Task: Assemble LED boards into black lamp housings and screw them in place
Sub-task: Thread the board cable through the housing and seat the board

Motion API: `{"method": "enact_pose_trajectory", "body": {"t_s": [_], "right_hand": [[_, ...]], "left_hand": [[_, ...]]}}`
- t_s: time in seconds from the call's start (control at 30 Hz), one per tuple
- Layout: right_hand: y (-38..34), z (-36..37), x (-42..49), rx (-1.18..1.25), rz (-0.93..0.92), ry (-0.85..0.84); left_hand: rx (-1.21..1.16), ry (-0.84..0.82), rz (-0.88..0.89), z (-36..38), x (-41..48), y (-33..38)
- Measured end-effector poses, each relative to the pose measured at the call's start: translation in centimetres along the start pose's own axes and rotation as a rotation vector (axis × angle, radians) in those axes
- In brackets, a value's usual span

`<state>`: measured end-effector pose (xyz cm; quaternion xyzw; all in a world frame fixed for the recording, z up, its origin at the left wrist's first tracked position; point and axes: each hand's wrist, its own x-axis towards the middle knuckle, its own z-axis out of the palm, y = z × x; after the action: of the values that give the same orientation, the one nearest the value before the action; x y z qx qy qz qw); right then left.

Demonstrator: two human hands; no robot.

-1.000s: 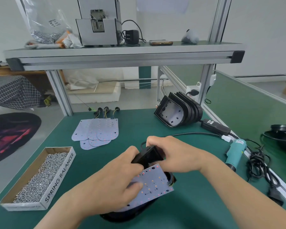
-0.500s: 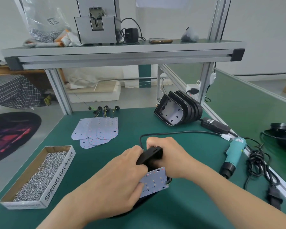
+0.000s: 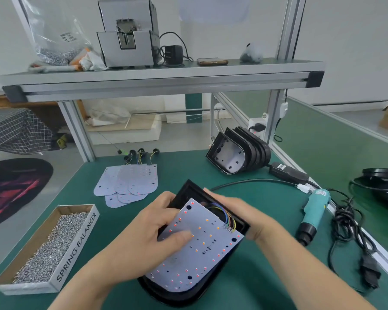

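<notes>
The LED board (image 3: 202,249) lies tilted over the open black housing (image 3: 184,295) on the green surface (image 3: 179,173). The left hand (image 3: 143,240) pinches the board with thumb and fingers, and the right hand (image 3: 242,214) grasps the housing's side. Farther away lie the screw box (image 3: 43,249), the spare boards (image 3: 128,184) and the stacked housings (image 3: 240,153).

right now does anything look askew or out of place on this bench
The LED board is not seated: it lies tilted over the housing, a gap at its far edge showing looped wires. The left hand holds the board, the right hand the housing. Nothing spilled.
</notes>
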<state>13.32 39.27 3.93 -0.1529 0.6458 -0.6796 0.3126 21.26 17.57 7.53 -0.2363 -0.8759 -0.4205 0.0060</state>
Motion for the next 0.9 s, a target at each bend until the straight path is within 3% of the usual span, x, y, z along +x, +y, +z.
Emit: {"method": "enact_pose_trajectory", "body": {"t_s": [0.17, 0.3, 0.37, 0.47, 0.53, 0.7, 0.9], "right_hand": [[1.3, 0.9, 2.0, -0.150, -0.193, 0.245], [0.8, 1.0, 2.0, -0.463, -0.235, 0.301], [0.5, 1.1, 1.6, -0.607, -0.375, 0.406], [0.0, 1.7, -0.6, -0.392, -0.678, 0.707], [0.0, 2.8, -2.5, -0.404, -0.845, 0.762], [0.7, 4.3, -3.8, -0.966, -0.742, 0.733], [0.7, 4.2, -3.6, -0.958, -0.794, 0.761]], "left_hand": [[-0.181, 0.188, -0.023, 0.2, -0.3, -1.2], [-0.304, 0.267, -0.108, 1.0, -0.7, -2.2], [-0.398, 0.315, -0.165, 1.3, -0.7, -2.4], [-0.442, 0.401, -0.221, 1.2, -0.7, -2.7], [-0.439, 0.435, -0.224, 1.2, -0.7, -2.8], [-0.391, 0.482, -0.197, 2.0, -0.6, -2.6], [-0.322, 0.493, -0.142, 2.8, -0.5, -3.3]]}}
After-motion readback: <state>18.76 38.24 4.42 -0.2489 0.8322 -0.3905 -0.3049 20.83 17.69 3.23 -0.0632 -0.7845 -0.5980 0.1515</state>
